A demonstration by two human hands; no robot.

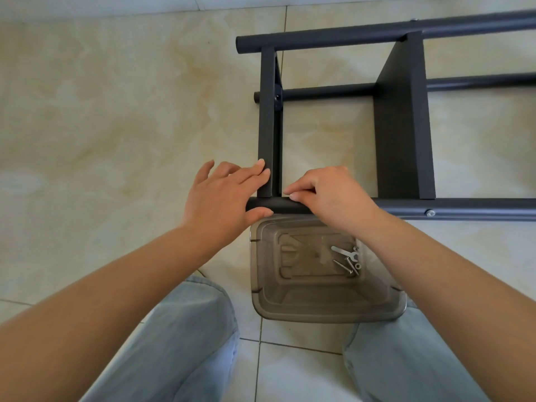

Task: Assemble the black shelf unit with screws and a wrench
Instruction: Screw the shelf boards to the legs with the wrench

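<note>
Tiled floor (116, 111), shelf unit (403, 126) lengthwise rightward, both hands' fingers (293, 195) on near tube (278, 205).

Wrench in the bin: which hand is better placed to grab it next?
Right, probably. The wrench lies at the bin's right side, just below the right hand. The left hand braces the shelf panel and tube.

Beige marbled floor tiles (116, 117) are stretching out on all sides, dark grout lines crossing near the bottom. A pale strip of wall base (116, 4) is running along the top edge. Light blue jeans (185, 338) are covering both knees, framing a smoky translucent plastic tub (261, 285) sitting between them on the floor.
</note>
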